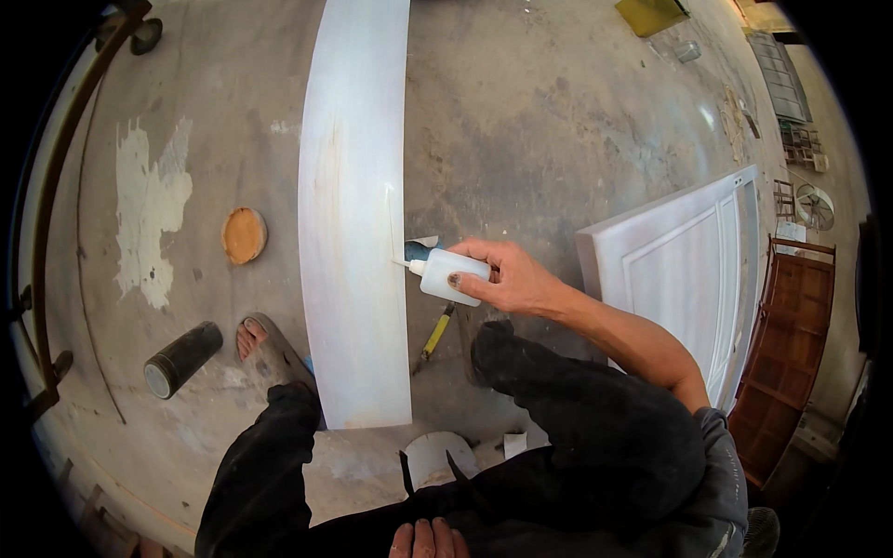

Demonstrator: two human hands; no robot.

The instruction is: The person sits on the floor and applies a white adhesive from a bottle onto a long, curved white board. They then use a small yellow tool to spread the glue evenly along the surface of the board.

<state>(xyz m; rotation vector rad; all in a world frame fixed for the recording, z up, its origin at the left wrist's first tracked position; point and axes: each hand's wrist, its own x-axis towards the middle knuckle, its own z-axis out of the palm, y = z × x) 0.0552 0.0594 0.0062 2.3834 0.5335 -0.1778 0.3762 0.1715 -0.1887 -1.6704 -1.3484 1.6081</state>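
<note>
My right hand (498, 276) is closed around a small white squeeze bottle (453, 277), tilted so that its thin nozzle points left. The nozzle tip is at the right part of a long white-painted board (358, 186), which runs away from me between my feet; whether it touches is hard to see. A thin line mark shows on the board just beyond the tip. Low at the bottom edge, the fingers of my left hand (428, 539) lie side by side against my dark trousers, holding nothing that I can see; the rest of that hand is out of view.
A yellow-handled tool (435, 333) lies right of the board. Left are a round tan lid (244, 235) and a dark cylinder (183, 360). A white panelled door (684, 270) leans at right, before a brown wooden frame (791, 344). A metal frame (56, 186) stands far left.
</note>
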